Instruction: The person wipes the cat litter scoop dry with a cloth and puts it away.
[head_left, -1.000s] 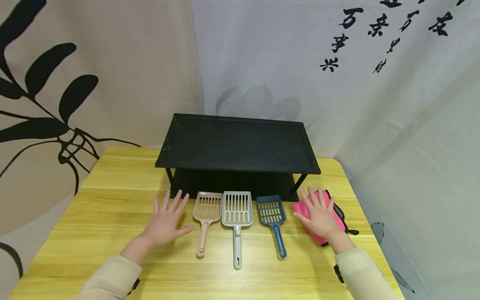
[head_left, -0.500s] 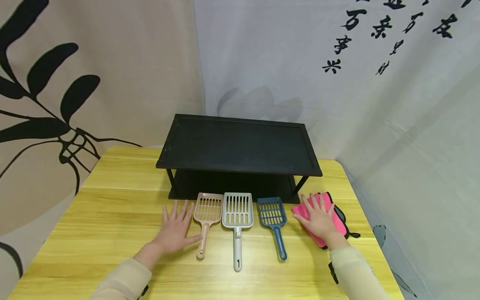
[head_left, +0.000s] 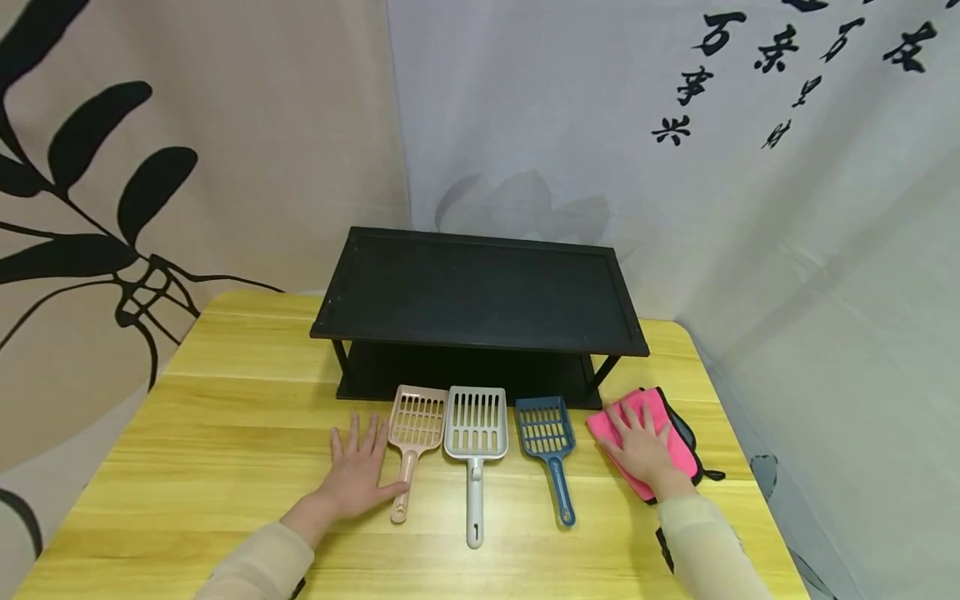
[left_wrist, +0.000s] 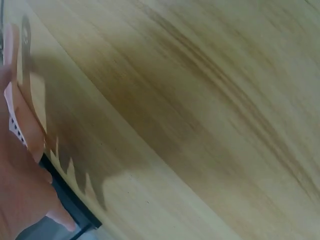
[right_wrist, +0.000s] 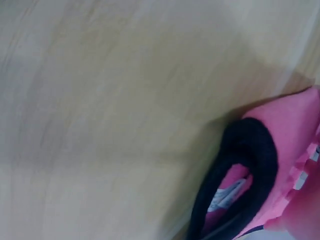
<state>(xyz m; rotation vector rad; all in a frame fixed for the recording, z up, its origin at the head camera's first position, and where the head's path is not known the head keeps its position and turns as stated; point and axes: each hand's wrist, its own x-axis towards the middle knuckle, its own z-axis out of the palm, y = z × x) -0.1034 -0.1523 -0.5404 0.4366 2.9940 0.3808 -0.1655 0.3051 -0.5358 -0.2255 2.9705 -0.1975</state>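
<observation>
My left hand (head_left: 354, 477) is spread with straight fingers beside a pale pink litter scoop (head_left: 411, 448); its thumb overlaps the scoop's handle in the head view. To the right lie a light grey litter scoop (head_left: 475, 496) and a blue litter scoop (head_left: 559, 492), handles toward me. My right hand (head_left: 643, 450) rests, fingers spread, on a folded pink cloth item (head_left: 681, 457) with black edging and a small black loop. In the right wrist view, the pink item (right_wrist: 292, 122) shows a black-trimmed opening with a white label inside.
A black two-level rack (head_left: 480, 287) stands at the back of the wooden table (head_left: 225, 417), right behind the scoop heads. Printed curtains (head_left: 300, 125) hang behind the table and along its right side.
My left hand has moved right and slightly toward me, up to the pale pink scoop. The right hand has come down a little on the pink item, fingers still spread.
</observation>
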